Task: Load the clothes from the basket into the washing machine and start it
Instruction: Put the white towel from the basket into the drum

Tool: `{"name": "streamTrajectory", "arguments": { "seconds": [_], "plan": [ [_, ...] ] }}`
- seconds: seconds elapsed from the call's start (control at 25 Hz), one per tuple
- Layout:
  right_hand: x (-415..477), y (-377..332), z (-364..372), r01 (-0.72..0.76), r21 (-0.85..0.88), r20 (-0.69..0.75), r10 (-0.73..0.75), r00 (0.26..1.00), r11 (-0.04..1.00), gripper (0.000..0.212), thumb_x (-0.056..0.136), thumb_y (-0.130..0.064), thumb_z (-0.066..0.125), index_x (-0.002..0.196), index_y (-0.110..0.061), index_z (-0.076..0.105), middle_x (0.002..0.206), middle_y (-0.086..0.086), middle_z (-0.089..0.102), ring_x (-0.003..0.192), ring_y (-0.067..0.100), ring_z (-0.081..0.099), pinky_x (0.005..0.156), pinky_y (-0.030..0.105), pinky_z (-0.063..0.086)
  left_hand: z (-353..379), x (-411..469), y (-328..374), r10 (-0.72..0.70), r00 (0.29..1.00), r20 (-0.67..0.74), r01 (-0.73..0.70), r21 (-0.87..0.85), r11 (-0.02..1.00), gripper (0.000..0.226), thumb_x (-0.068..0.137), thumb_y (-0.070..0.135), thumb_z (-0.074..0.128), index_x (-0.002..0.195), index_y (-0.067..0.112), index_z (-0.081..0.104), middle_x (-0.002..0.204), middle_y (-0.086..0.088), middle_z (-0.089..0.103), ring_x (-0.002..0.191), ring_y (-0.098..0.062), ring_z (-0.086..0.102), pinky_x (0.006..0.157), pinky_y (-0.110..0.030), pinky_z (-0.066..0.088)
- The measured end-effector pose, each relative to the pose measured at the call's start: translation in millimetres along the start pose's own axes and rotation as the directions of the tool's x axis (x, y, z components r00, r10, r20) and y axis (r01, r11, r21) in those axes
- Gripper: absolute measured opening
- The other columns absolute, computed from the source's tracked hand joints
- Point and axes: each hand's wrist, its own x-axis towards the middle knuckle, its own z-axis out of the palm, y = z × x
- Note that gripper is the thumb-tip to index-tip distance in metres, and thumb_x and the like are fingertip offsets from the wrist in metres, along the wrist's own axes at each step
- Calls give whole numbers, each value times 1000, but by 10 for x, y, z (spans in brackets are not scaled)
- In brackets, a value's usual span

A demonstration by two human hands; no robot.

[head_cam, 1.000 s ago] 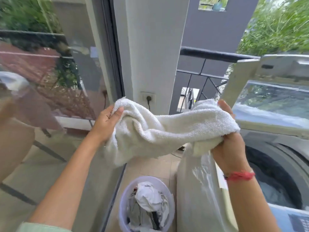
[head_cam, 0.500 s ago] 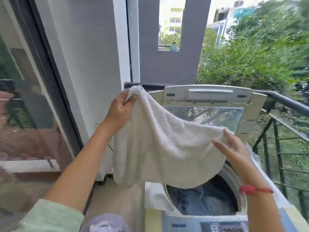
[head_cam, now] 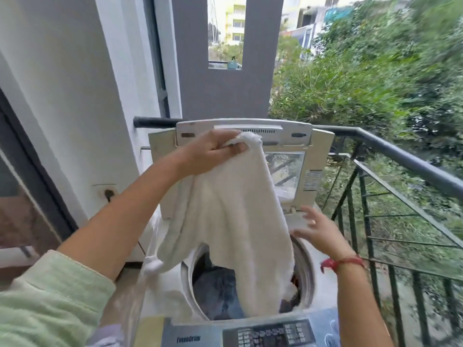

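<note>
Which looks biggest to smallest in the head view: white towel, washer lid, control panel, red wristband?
1. white towel
2. washer lid, partly hidden behind the towel
3. control panel, cut off by the frame edge and nearer the camera, so unsure against the lid
4. red wristband

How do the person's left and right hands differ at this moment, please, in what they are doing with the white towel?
The left hand is raised in front of the open lid and pinches the top of the white towel; the right hand is lower, beside the towel's edge, holding nothing. The left hand's fingers are curled shut, the right hand's are spread open. Both are over the washing machine, whose drum already holds dark clothes.
</note>
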Motion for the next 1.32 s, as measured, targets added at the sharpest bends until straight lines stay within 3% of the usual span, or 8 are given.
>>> {"name": "streamTrajectory", "arguments": {
  "seconds": [0.12, 0.28, 0.48, 0.6, 0.8, 1.08, 1.2, 1.32],
  "plan": [
    [66, -426, 3, 327, 424, 53, -384, 922, 845, 86, 71, -15, 81, 139, -39, 36, 147, -13, 34, 129, 6, 38, 102, 29, 38, 207, 103, 135, 13, 979, 201, -19, 28, 999, 18, 96, 18, 51, 92, 32, 61, 68, 28, 58, 65, 11, 49, 62, -7, 36],
    [162, -764, -61, 395, 581, 177, -584, 792, 712, 37, 71, -3, 77, 106, -12, 67, 108, 6, 69, 100, 18, 64, 88, 36, 55, 231, 110, 99, -40, 963, 267, 20, 78, 997, 10, 83, 24, 71, 91, 26, 65, 72, 22, 59, 67, 6, 52, 64, -13, 39],
    [503, -724, -253, 547, 575, -302, -464, 833, 608, 13, 70, -5, 66, 67, -9, 53, 66, 9, 52, 65, 17, 48, 60, 31, 42, 175, -170, -711, -498, 835, 234, 340, 492, 802, 30, 77, 14, 67, 93, 31, 50, 88, 4, 54, 78, -15, 53, 63, -29, 42],
    [774, -527, -278, 515, 463, -283, -430, 857, 722, 29, 67, -9, 72, 68, -20, 45, 71, 10, 47, 66, 15, 42, 58, 29, 36, 487, -453, -1383, -624, 776, 86, 506, 505, 699, 23, 82, 9, 52, 68, 27, 49, 88, -4, 59, 88, -25, 57, 65, -29, 37],
    [1210, 150, 73, 216, -301, 346, -105, 932, 929, 26, 70, -2, 72, 86, -19, 62, 89, 6, 63, 89, 24, 59, 69, 27, 44, 546, -343, -1911, -599, 795, -97, 566, 475, 674, 17, 82, 1, 46, 77, 11, 59, 88, -14, 60, 94, -32, 58, 68, -33, 41],
    [1152, 396, 400, 241, -99, -431, -260, 864, 965, 39, 77, 11, 48, 98, -11, 72, 104, 3, 47, 90, 16, 47, 80, 24, 37, 1089, -440, -1830, -428, 887, -173, 430, 648, 628, 35, 85, 6, 44, 112, 22, 58, 116, -8, 43, 84, -34, 59, 65, -35, 39],
    [909, 634, 746, 284, -204, 249, -231, 940, 937, 40, 77, 12, 46, 99, -7, 73, 114, 5, 63, 105, 17, 57, 94, 20, 39, 1737, -918, -1790, -591, 744, 311, 112, 815, 569, 27, 89, 2, 42, 110, 10, 57, 122, -13, 48, 97, -35, 58, 74, -41, 44],
    [670, 949, 1205, 412, -509, 800, 239, 550, 756, 43, 82, 3, 50, 119, -10, 65, 124, 6, 64, 101, 18, 63, 95, 30, 50, 2290, -1305, -1747, -769, 277, 576, -24, 804, 594, 32, 94, 9, 44, 124, 3, 52, 131, -15, 51, 117, -35, 50, 96, -45, 40]
  ]
}}
